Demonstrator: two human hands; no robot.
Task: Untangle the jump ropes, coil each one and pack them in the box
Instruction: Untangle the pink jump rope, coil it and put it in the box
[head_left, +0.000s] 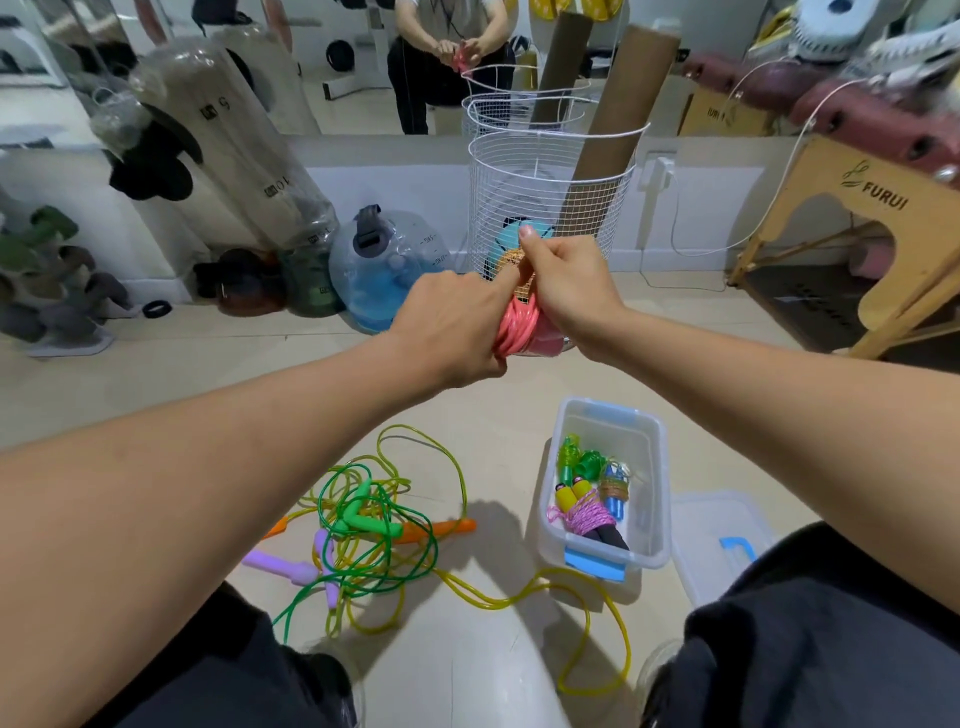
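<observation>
"FURUI" is printed on the wooden stand (852, 218) at the right and on a carton (722, 117) behind it. A white wire basket (550, 192) is seen straight ahead. On the floor, the clear box (605, 483) holds three coiled ropes; a loose tangle (374, 540) of green and yellow ropes lies to its left. Both arms are stretched forward. A pink rope coil (519, 327) is gripped in the left hand (447, 327), fingers curled round it; its top is pinched by the right hand (566, 280).
</observation>
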